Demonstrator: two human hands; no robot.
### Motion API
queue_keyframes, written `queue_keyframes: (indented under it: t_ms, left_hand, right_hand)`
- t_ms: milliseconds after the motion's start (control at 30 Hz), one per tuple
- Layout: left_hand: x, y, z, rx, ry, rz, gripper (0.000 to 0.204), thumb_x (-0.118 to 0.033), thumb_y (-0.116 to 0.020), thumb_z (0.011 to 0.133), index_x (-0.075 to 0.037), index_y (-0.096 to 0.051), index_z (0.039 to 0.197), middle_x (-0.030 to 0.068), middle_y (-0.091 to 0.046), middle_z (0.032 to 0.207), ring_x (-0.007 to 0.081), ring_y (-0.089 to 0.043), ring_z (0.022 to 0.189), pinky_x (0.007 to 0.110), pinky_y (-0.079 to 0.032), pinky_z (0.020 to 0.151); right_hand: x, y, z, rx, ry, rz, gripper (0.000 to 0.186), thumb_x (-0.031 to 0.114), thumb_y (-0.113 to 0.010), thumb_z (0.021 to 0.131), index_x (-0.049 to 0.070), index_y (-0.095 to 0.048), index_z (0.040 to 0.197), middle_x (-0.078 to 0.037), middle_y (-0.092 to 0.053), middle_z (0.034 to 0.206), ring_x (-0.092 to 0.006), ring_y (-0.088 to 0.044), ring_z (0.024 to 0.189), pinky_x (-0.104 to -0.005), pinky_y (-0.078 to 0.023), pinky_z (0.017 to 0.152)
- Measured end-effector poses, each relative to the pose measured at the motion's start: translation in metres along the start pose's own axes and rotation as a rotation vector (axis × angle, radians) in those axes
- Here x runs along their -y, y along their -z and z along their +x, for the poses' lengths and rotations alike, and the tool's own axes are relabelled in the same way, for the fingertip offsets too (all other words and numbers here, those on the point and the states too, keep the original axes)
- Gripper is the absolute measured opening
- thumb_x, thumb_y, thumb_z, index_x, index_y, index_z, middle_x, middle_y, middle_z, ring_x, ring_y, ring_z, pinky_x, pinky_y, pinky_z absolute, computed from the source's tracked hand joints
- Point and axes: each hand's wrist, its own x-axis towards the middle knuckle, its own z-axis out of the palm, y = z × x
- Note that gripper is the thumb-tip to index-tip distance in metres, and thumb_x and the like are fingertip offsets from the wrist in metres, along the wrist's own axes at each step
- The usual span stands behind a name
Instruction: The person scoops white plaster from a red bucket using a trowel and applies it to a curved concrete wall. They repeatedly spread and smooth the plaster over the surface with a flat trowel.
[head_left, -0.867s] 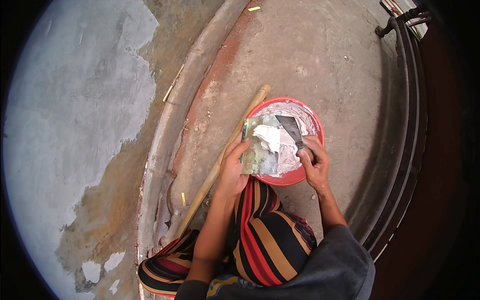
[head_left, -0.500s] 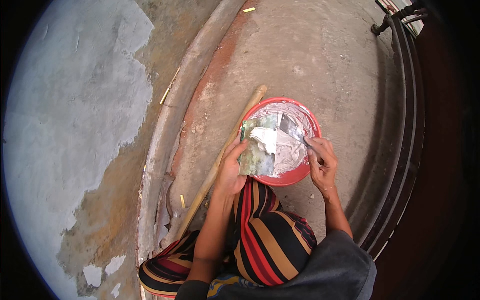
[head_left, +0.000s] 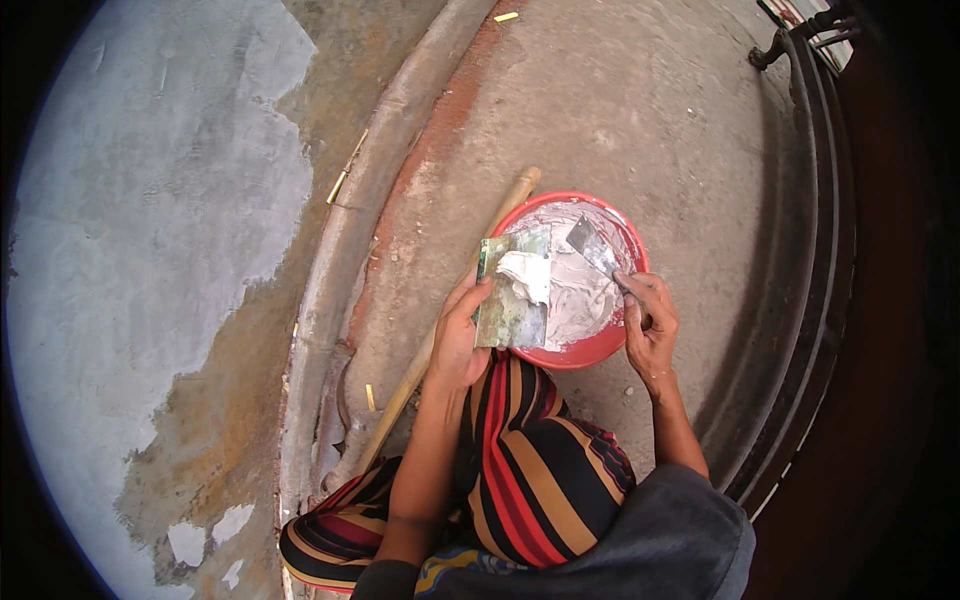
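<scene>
Two bare hands, both grasping, appear in the head view. Left hand (head_left: 460,335) holds a rectangular plate (head_left: 508,322) by its left edge; a white putty lump (head_left: 526,272) lies on it. Right hand (head_left: 653,325) grips a putty knife (head_left: 592,245), its blade above or touching putty in a red basin (head_left: 585,356); which cannot be determined. Basin stands on the concrete floor (head_left: 610,120), well right of the floor's kerbed left edge, beside a wooden pole (head_left: 408,390).

Plastering site, indoors or out unclear: wall (head_left: 150,200) patchily coated grey over brown; rough, dusty concrete floor (head_left: 650,120); 1 pole (head_left: 520,187); 1 red basin (head_left: 592,352) holding whitish paste (head_left: 575,305).
</scene>
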Motion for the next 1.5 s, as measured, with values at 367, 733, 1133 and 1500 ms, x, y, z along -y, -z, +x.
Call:
queue_keyframes:
  t_ms: [367,733,1133,1500]
  left_hand:
    - [0.003,-0.008,-0.004,0.003,0.064,-0.036,0.042,-0.010,-0.045,0.100,0.002,-0.042,0.140,0.0107,-0.060,0.126,0.0180,-0.061,0.113,0.033,-0.049,0.096]
    - [0.007,-0.013,0.003,-0.107,0.093,-0.065,0.038,-0.014,-0.048,0.100,-0.001,-0.048,0.135,0.0103,-0.063,0.121,0.0200,-0.065,0.107,0.036,-0.053,0.091]
    - [0.005,0.005,0.002,-0.113,-0.243,0.181,0.041,-0.018,-0.046,0.102,-0.001,-0.043,0.139,0.0090,-0.056,0.129,0.0159,-0.051,0.121,0.030,-0.039,0.103]
    - [0.008,0.009,-0.003,-0.148,-0.182,0.299,0.056,-0.020,-0.047,0.101,-0.018,-0.021,0.151,0.0092,-0.047,0.134,0.0187,-0.054,0.114,0.036,-0.055,0.078]
  right_hand:
    - [0.013,-0.028,0.008,-0.090,0.184,-0.065,0.045,-0.009,-0.071,0.073,0.009,-0.071,0.114,-0.010,-0.057,0.097,-0.0219,-0.056,0.088,-0.0319,-0.047,0.074]
    - [-0.001,-0.029,0.017,-0.351,0.346,-0.350,0.052,-0.008,-0.075,0.068,0.017,-0.074,0.114,-0.006,-0.057,0.096,-0.0212,-0.054,0.090,-0.0323,-0.041,0.075]
    - [-0.018,0.024,-0.046,0.052,-0.230,-0.139,0.042,-0.012,-0.059,0.082,0.003,-0.066,0.121,-0.011,-0.057,0.094,-0.0196,-0.057,0.089,-0.0340,-0.049,0.071]
    - [-0.077,0.051,-0.068,0.305,-0.208,-0.008,0.021,0.011,-0.075,0.085,-0.007,-0.068,0.094,-0.016,-0.066,0.083,-0.0245,-0.061,0.073,-0.0361,-0.052,0.071]
